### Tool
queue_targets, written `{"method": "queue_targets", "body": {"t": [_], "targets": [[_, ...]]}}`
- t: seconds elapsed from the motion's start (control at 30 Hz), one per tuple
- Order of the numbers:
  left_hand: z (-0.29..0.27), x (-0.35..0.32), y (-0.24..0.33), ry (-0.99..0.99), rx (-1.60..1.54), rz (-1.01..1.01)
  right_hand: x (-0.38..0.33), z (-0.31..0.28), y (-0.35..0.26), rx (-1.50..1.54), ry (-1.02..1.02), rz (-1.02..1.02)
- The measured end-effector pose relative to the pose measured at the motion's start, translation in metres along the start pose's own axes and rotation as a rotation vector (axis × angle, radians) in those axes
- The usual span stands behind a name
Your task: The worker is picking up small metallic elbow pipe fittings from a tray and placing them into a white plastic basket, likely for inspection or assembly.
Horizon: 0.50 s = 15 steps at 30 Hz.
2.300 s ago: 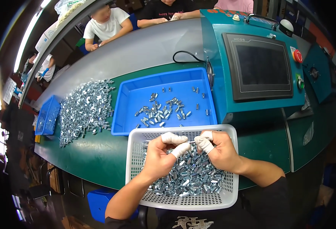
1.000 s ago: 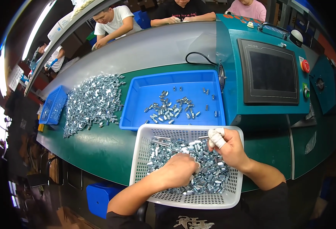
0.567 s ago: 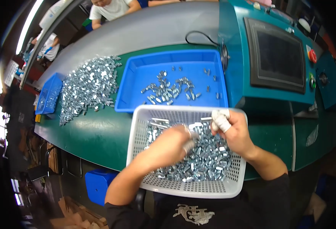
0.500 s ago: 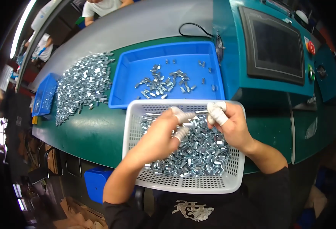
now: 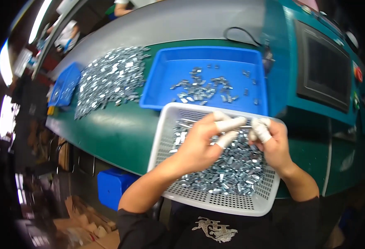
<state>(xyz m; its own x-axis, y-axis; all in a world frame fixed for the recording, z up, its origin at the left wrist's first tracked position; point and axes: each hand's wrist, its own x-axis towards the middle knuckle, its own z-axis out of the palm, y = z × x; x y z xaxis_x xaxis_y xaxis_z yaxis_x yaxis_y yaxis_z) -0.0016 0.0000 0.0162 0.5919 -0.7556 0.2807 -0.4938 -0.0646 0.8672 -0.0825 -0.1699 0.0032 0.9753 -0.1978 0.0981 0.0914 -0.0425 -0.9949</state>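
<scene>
Both hands meet above a white perforated basket (image 5: pixel 215 203) filled with small shiny hex-shaped metal pieces (image 5: pixel 219 174). My left hand (image 5: pixel 207 139) has white wraps on its fingers, which curl in toward the right hand; what they hold is too small and blurred to make out. My right hand (image 5: pixel 274 139), also with wrapped fingertips, pinches a thin metal rod (image 5: pixel 246 127). Only a short stretch of the rod shows between the two hands. Its ends are hidden by the fingers.
Behind the basket, a blue tray (image 5: pixel 166 54) holds scattered metal pieces. A large pile of pieces (image 5: pixel 112 76) lies left of it, beside a small blue bin (image 5: pixel 64 85). On the right stands a teal machine with a dark screen (image 5: pixel 325 66). A blue stool (image 5: pixel 112 189) is below the table.
The view has shifted, so the basket, tray and machine sit farther right in the picture. Both hands remain together over the basket, and less of the rod shows between them.
</scene>
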Motion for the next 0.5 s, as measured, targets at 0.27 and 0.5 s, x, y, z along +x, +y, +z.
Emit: {"method": "queue_targets", "body": {"t": [0.27, 0.5], "targets": [[-0.0004, -0.0046, -0.0004, 0.035, -0.351, -0.269, -0.0037, 0.0006, 0.0028, -0.018, -0.065, 0.049], [0.0065, -0.0050, -0.0015, 0.062, -0.468, -0.254, -0.0052, -0.0001, 0.0043, 0.032, -0.096, 0.030]]}}
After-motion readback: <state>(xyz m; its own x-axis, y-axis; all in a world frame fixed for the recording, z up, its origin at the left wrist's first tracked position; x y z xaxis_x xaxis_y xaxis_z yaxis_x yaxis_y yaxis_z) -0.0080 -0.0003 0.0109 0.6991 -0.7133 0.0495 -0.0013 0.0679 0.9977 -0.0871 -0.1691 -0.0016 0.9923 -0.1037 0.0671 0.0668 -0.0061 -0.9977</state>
